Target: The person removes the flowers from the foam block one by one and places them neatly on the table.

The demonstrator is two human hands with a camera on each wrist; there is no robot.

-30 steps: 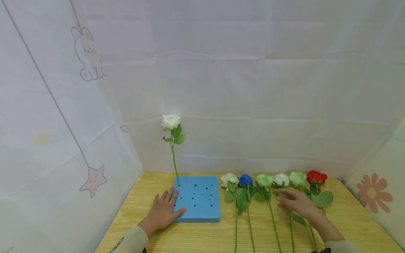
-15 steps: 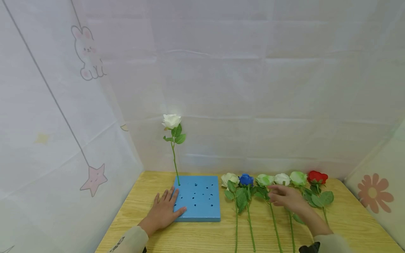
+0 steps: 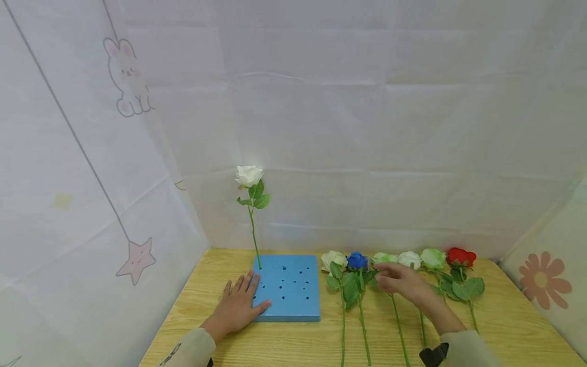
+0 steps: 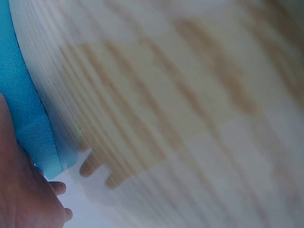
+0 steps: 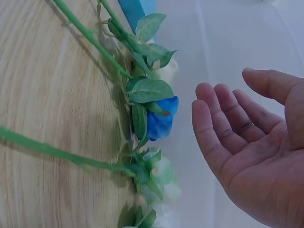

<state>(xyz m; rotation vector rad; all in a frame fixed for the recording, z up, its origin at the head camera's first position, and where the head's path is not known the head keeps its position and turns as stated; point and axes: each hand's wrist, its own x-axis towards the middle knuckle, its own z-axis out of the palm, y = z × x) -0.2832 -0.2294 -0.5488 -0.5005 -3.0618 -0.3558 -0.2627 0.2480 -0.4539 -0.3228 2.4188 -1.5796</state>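
My left hand lies with spread fingers on the left edge of a blue block dotted with small holes. A white rose stands upright in a hole at the block's back left corner. Above the lying roses hovers my right hand, holding nothing, its fingers loosely bent. It partly covers a pale green rose. In the right wrist view a blue rose lies beyond the fingertips, apart from them. Left of the blue rose in the head view is a cream rose.
Further right lie a white rose, another pale green rose and a red rose. Their stems point toward the front of the wooden table. A pale printed cloth hangs behind and at both sides.
My right hand has moved left above the row, from near the lying white rose to the pale green rose next to the blue one. The left hand stays on the block.
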